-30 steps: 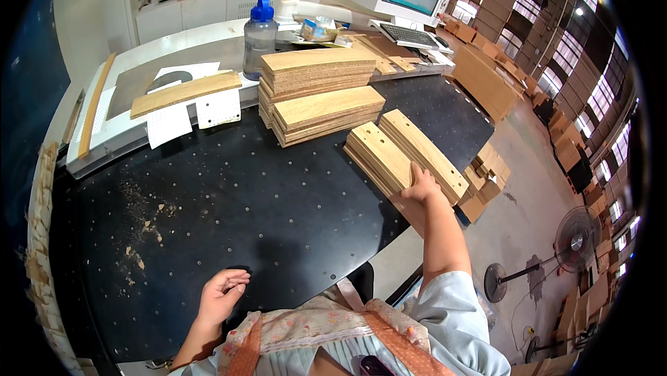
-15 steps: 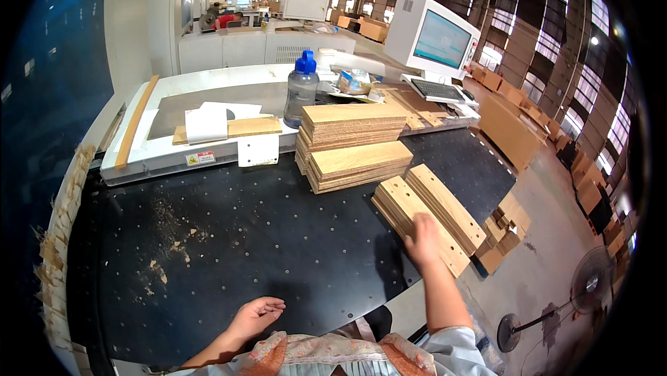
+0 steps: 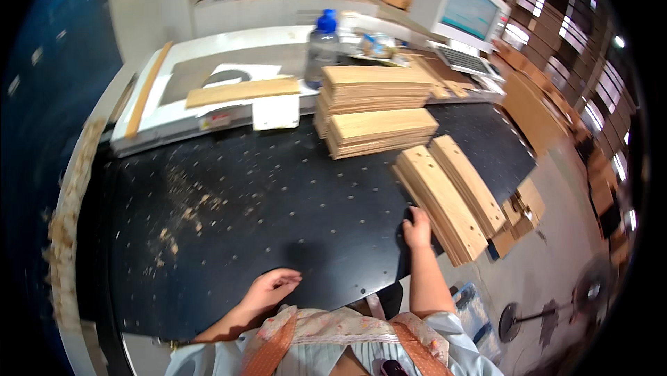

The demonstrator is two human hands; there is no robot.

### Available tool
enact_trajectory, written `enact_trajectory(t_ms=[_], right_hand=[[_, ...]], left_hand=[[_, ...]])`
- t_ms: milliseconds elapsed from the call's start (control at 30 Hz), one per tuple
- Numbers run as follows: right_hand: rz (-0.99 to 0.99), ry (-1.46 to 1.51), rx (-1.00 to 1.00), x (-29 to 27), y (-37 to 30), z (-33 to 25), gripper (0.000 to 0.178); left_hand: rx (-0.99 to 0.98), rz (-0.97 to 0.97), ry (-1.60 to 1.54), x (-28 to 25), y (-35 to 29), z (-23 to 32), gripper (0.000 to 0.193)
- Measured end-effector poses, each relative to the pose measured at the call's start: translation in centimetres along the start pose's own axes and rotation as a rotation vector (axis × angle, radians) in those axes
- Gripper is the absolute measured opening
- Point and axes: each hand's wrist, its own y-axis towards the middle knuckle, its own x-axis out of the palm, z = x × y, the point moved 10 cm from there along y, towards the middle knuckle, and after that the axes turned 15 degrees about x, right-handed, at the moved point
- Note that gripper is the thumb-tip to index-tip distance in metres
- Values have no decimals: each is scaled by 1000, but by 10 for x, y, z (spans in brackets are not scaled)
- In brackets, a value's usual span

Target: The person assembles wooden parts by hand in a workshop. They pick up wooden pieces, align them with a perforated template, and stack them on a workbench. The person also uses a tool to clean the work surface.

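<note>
My right hand (image 3: 418,229) is just left of a stack of drilled wooden boards (image 3: 445,202), fingers apart and nothing visible in them. Whether its side touches the stack, I cannot tell. Right beside that lies a second, narrower stack of drilled boards (image 3: 469,185). My left hand (image 3: 272,288) hovers over the near part of the black worktable (image 3: 278,237), empty, with its fingers loosely stretched. Behind the drilled boards are two piles of plain boards, a lower front pile (image 3: 382,129) and a taller back pile (image 3: 379,87).
Wood chips and dust (image 3: 187,213) lie on the table's left. Along the far side, a white ledge (image 3: 229,46) bears a blue-capped water bottle (image 3: 322,49) and a loose wooden strip (image 3: 243,91). A monitor (image 3: 462,4) and keyboard (image 3: 462,60) stand far right; a fan (image 3: 590,289) is on the floor.
My right hand has come off the top of the drilled stack to its left side. My left hand stays over the near table. The whole view has shifted.
</note>
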Motion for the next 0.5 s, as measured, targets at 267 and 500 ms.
enact_trajectory(t_ms=[267, 500], right_hand=[[-12, -151, -48, 9, 3, 5, 37], [-57, -265, -165, 19, 10, 9, 36]], left_hand=[[153, 30, 131, -16, 5, 20, 17], [-274, -304, -7, -29, -109, 30, 18]])
